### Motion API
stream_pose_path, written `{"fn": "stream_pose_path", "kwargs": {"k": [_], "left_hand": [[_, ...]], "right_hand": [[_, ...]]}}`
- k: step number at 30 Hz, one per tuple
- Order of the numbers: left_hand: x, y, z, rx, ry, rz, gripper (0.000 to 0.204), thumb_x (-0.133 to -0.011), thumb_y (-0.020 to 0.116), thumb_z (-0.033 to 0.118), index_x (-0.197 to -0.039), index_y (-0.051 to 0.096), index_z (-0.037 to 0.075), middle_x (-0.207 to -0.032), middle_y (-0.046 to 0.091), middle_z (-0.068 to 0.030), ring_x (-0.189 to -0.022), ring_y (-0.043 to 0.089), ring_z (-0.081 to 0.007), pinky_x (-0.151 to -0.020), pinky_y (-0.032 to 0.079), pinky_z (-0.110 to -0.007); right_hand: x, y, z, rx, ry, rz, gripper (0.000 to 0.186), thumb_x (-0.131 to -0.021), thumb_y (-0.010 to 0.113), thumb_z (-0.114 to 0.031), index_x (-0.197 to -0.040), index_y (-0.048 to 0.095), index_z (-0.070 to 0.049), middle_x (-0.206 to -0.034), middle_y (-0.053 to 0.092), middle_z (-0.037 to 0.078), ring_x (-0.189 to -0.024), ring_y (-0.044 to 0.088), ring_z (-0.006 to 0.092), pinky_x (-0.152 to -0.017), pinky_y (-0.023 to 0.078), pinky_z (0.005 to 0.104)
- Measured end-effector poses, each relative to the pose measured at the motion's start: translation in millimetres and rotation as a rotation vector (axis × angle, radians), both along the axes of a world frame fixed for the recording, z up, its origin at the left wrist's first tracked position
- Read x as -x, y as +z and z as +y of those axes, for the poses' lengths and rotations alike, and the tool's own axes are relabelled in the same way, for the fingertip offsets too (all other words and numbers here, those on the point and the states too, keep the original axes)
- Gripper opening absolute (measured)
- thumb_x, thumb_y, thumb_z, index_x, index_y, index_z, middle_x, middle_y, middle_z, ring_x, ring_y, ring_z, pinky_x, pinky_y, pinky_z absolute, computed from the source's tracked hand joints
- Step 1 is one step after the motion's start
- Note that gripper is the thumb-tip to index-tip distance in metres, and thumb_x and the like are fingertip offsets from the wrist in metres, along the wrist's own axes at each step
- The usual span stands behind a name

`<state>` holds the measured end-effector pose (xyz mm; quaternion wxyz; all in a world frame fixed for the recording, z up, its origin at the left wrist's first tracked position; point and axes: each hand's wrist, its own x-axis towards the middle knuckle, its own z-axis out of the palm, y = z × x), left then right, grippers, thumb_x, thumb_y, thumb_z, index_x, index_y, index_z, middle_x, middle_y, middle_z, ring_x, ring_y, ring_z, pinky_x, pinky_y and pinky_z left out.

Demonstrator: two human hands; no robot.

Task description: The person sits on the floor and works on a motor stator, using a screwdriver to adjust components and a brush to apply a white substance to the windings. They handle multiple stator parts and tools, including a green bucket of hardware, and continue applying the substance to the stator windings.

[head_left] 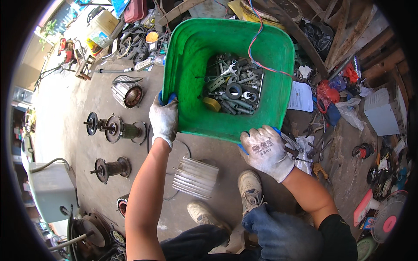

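Note:
A large green plastic bin [191,117] stands tilted in front of me, with wrenches [233,67], sockets, a black ring [234,90] and other metal pieces at its bottom. My left hand [164,117], in a white glove with blue fingertips, is closed on the bin's left rim near the front corner. At the front right corner, my right hand [266,150], gloved alike, grips the rim, fingers curled over it. Metal tools [291,141] show right beside this hand; whether it touches them I cannot tell. Inside the bin lies a yellow block [212,104].
Motor parts [122,130] stand on the concrete floor at left, and a finned motor housing [196,176] lies near my shoes [249,191]. A red and blue wire [251,43] hangs over the bin. Scrap, a fan [389,219] and a grey metal box [381,113] crowd the right.

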<state>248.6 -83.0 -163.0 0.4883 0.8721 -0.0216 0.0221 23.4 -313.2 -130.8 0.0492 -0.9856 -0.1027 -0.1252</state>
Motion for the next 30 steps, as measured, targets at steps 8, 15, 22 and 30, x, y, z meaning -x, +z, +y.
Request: {"fn": "stream_pose_path", "kwargs": {"k": [8, 15, 22, 30], "left_hand": [[42, -1, 11, 0.166, 0.056, 0.041, 0.036, -0.096, 0.071, 0.004, -0.132, 0.068, 0.0, -0.106, 0.078, -0.0099, -0.092, 0.068, -0.0132, -0.086, 0.054, -0.029], [33, -10, 13, 0.169, 0.008, -0.032, 0.025, -0.102, 0.069, 0.01, -0.125, 0.069, 0.0, -0.096, 0.075, -0.0054, -0.082, 0.062, -0.0125, -0.079, 0.052, -0.029], [20, 7, -1, 0.002, 0.006, -0.131, 0.027, -0.094, 0.069, 0.012, -0.118, 0.071, 0.001, -0.099, 0.076, -0.0243, -0.087, 0.073, -0.0387, -0.082, 0.055, -0.044], [-10, 23, -30, -0.173, 0.051, -0.061, 0.029, -0.094, 0.067, 0.023, -0.121, 0.074, 0.014, -0.105, 0.077, -0.0203, -0.099, 0.074, -0.0425, -0.085, 0.057, -0.051]], "right_hand": [[21, -12, 21, 0.03, 0.029, -0.037, 0.021, -0.087, 0.067, -0.027, -0.094, 0.068, -0.007, -0.076, 0.058, 0.005, -0.072, 0.06, 0.0212, -0.077, 0.046, 0.0376], [24, -21, 25, -0.016, -0.072, -0.153, 0.018, -0.087, 0.065, -0.028, -0.088, 0.067, -0.01, -0.076, 0.059, 0.005, -0.073, 0.06, 0.022, -0.074, 0.046, 0.0396], [8, -10, 15, 0.02, -0.05, -0.101, 0.03, -0.087, 0.071, -0.038, -0.094, 0.066, -0.009, -0.081, 0.061, 0.007, -0.075, 0.062, 0.0244, -0.075, 0.046, 0.0415], [-22, 45, -14, -0.045, 0.011, 0.28, 0.045, -0.09, 0.07, -0.047, -0.102, 0.07, -0.003, -0.093, 0.075, 0.02, -0.09, 0.075, 0.0374, -0.083, 0.058, 0.05]]}}
